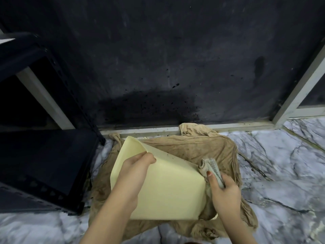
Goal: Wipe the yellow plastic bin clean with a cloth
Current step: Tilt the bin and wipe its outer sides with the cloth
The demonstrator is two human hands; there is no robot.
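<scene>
While the yellow bin (161, 189) lies tipped on a tan sheet (202, 147) | left hand (135, 166) clamps its rim | right hand (223, 189) pinches a wadded cloth (209, 166) against its side | risk: light bin may skid or twist under wiping pressure

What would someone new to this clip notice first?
The pale yellow bin at bottom centre, tipped up on a tan sheet spread over the marble floor. The left hand grips its upper edge while the right hand presses a bunched cloth against its right side. Behind looms a dark wall, stained and speckled near its base.
</scene>
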